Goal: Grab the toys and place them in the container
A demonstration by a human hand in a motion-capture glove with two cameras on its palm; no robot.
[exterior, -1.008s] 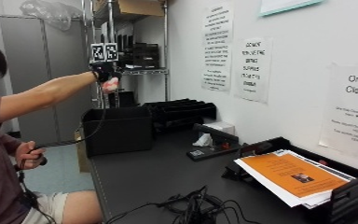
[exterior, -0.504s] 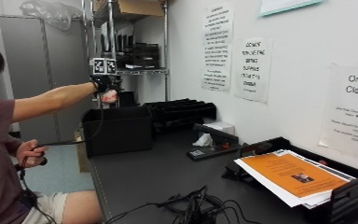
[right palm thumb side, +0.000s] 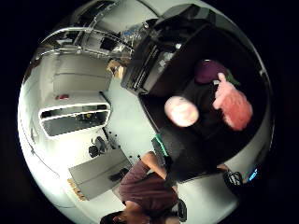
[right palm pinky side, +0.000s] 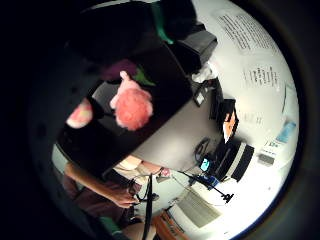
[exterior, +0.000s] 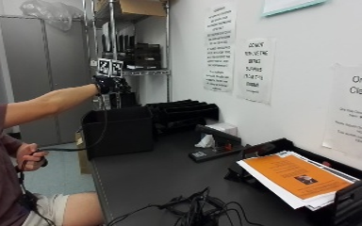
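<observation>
1. The fingers of the gloved right hand (exterior: 107, 84) cannot be told as spread or pinching; the hand hovers above the black container (exterior: 118, 132).
2. A pink plush toy (right palm pinky side: 131, 105) and a pale round toy (right palm thumb side: 181, 112) lie inside the container, beside a purple one (right palm pinky side: 120, 69).
3. They look soft and light; squeeze each around its body.
4. The container stands on the dark worktop (exterior: 162, 181).

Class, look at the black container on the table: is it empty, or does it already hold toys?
Not empty. The palm views look down into the black container: a pink plush toy and a purple toy lie inside.
</observation>
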